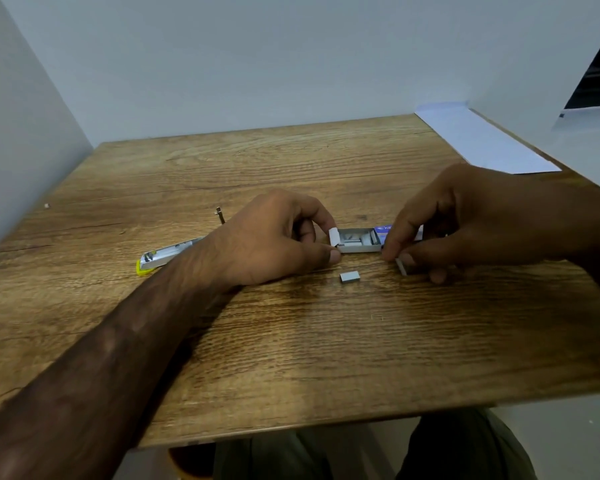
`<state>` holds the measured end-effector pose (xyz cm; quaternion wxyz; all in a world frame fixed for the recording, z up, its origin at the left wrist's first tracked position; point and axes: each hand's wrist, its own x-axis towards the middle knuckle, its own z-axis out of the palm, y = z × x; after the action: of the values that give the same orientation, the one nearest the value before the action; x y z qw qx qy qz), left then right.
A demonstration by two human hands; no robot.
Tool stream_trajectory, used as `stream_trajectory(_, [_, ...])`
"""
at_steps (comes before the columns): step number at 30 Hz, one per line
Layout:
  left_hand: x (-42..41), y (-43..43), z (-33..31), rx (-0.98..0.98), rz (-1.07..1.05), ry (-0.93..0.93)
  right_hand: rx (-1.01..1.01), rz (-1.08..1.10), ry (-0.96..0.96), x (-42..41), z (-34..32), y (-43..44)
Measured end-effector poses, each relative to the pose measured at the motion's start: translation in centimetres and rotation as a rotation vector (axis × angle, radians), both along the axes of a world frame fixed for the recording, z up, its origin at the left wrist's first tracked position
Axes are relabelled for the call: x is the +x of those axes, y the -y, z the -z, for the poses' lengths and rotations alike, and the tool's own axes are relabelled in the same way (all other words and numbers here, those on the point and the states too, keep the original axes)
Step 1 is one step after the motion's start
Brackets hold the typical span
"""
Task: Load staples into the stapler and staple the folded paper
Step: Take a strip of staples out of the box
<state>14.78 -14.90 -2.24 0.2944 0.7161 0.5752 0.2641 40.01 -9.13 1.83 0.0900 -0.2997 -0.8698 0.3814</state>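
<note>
A small staple box lies in the middle of the wooden table, its grey tray slid out and holding staple strips. My left hand pinches the tray's white end flap. My right hand grips the purple sleeve end of the box, and a strip of staples shows under its fingers. A loose staple strip rests on the table just in front of the box. The stapler, silver with a yellow tip, lies open behind my left wrist. The folded white paper sits at the far right corner.
A small metal part stands behind my left hand. A single staple lies on the table nearer to me. Walls close in the table at the left and the back. My knees show below the front edge.
</note>
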Motion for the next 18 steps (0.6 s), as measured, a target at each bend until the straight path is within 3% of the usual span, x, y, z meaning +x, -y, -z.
stream_trajectory(9, [0.1,0.1,-0.1,0.002,0.005,0.009,0.380,-0.066,0.279,-1.0,-1.2,1.4])
stream_trajectory(15, [0.2,0.2,-0.2,-0.002,-0.001,0.009,0.500,-0.071,0.145,-2.2,-1.7,1.9])
stream_trajectory(18, [0.1,0.1,-0.3,0.012,0.004,-0.016,0.516,-0.123,0.212,-3.4,-1.0,2.1])
